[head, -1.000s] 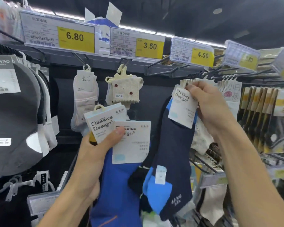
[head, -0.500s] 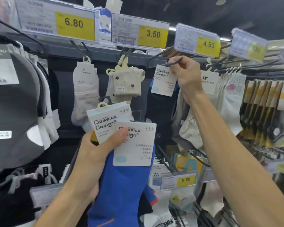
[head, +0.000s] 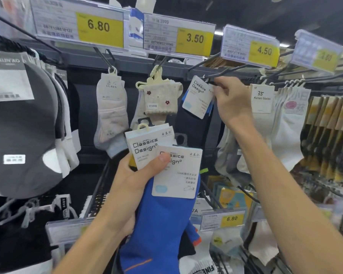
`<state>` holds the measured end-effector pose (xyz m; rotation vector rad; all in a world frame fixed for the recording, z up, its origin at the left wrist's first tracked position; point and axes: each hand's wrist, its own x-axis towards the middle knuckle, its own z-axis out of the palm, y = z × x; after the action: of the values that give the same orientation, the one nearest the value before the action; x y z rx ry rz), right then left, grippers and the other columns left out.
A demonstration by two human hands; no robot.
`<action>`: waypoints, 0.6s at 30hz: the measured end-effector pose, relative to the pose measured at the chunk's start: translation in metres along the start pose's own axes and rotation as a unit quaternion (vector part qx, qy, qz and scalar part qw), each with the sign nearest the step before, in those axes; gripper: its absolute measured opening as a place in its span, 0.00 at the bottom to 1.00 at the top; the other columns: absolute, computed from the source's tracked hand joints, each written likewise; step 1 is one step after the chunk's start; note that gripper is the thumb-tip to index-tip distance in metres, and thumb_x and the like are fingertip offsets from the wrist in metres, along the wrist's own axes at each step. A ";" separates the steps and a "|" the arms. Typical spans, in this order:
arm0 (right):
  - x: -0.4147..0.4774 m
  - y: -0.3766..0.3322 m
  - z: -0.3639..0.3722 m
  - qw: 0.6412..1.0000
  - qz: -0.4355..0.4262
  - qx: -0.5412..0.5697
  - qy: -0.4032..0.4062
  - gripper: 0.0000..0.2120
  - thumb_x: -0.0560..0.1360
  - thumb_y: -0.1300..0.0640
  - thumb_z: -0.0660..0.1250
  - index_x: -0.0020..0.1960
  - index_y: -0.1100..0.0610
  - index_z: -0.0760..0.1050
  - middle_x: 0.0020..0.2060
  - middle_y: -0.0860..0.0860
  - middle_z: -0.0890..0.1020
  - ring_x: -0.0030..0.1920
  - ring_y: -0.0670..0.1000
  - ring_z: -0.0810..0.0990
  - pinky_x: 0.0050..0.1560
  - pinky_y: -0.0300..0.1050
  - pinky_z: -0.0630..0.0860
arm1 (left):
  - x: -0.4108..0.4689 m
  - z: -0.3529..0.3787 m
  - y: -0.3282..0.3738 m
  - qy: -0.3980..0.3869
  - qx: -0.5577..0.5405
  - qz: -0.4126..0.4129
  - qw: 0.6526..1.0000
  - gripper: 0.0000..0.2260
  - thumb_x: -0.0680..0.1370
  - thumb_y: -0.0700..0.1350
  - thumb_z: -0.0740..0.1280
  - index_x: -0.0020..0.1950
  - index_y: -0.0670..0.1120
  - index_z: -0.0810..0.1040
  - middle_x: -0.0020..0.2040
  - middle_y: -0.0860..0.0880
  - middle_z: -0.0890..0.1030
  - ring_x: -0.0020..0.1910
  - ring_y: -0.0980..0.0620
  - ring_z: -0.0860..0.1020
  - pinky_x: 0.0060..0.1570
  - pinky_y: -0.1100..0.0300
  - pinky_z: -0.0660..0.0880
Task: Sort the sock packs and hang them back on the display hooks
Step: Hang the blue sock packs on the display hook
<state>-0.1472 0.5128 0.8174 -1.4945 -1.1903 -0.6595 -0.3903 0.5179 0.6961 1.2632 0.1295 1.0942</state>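
Head view: right hand (head: pixel 233 101) pinches sock pack (head: pixel 197 95), left hand (head: pixel 135 180) grips two packs (head: pixel 176 175).

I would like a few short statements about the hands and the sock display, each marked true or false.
The left hand grips two Classics Design packs. True.
The right hand is empty. False: it pinches a raised pack at a hook.
The flowered socks hang below the 3.50 tag. True.
The leftmost upper price is 4.50. False: the leftmost tag reads 6.80.
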 end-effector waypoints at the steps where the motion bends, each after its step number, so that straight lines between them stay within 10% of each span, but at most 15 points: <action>1: -0.017 -0.007 -0.006 1.000 0.006 -0.005 0.022 0.15 0.81 0.60 0.61 0.66 0.58 0.77 0.63 0.52 0.79 0.64 0.50 0.76 0.64 0.35 0.68 | 0.001 0.001 0.000 0.000 -0.005 -0.002 1.000 0.10 0.67 0.49 0.74 0.47 0.53 0.87 0.48 0.47 0.88 0.45 0.49 0.87 0.38 0.62 0.81; 6: -0.132 -0.046 -0.034 0.964 0.040 0.246 -0.097 0.12 0.72 0.42 0.69 0.54 0.42 0.81 0.44 0.43 0.85 0.43 0.42 0.83 0.43 0.33 0.78 | 0.006 0.003 -0.001 0.011 -0.030 0.002 0.999 0.14 0.64 0.50 0.77 0.48 0.51 0.87 0.49 0.45 0.87 0.46 0.47 0.86 0.39 0.60 0.82; 11: -0.157 -0.048 -0.030 0.931 0.067 0.323 -0.158 0.12 0.72 0.59 0.76 0.50 0.43 0.82 0.44 0.45 0.87 0.45 0.47 0.85 0.45 0.41 0.82 | 0.008 0.008 -0.005 0.012 -0.042 0.000 0.999 0.08 0.70 0.52 0.75 0.47 0.54 0.87 0.49 0.46 0.87 0.47 0.48 0.86 0.40 0.59 0.82; 18: -0.147 -0.048 -0.035 0.924 0.037 0.361 -0.121 0.14 0.72 0.57 0.74 0.53 0.42 0.82 0.48 0.44 0.87 0.48 0.44 0.85 0.44 0.35 0.80 | 0.009 0.010 0.000 -0.012 0.006 0.036 0.999 0.11 0.76 0.54 0.66 0.53 0.55 0.86 0.55 0.48 0.86 0.55 0.50 0.84 0.49 0.62 0.80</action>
<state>-0.2361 0.4279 0.7169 -0.9913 -1.3582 0.0454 -0.3791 0.5176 0.7038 1.2992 0.0727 1.1417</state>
